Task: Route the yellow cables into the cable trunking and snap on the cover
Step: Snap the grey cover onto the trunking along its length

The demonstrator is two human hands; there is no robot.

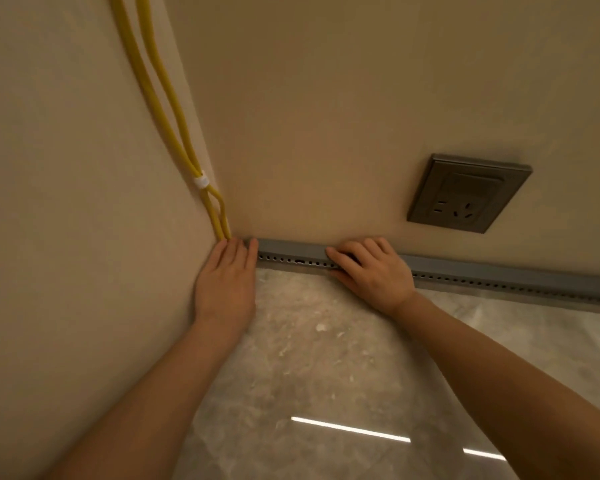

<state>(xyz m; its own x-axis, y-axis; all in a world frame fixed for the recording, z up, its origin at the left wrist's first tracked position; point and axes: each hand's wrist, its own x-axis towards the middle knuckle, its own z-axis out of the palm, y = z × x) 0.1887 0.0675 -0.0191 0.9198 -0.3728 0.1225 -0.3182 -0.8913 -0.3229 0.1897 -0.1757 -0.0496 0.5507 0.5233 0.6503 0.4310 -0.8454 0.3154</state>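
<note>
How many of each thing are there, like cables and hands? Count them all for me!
yellow cables: 2
white clip: 1
grey trunking: 1
wall socket: 1
hands: 2, the left hand and the right hand
Total: 7

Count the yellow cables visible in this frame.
2. Both run down the left wall beside the corner: the outer cable and the inner cable nearer the corner, bound by a white clip. Their lower ends vanish behind the left hand by the trunking.
</note>
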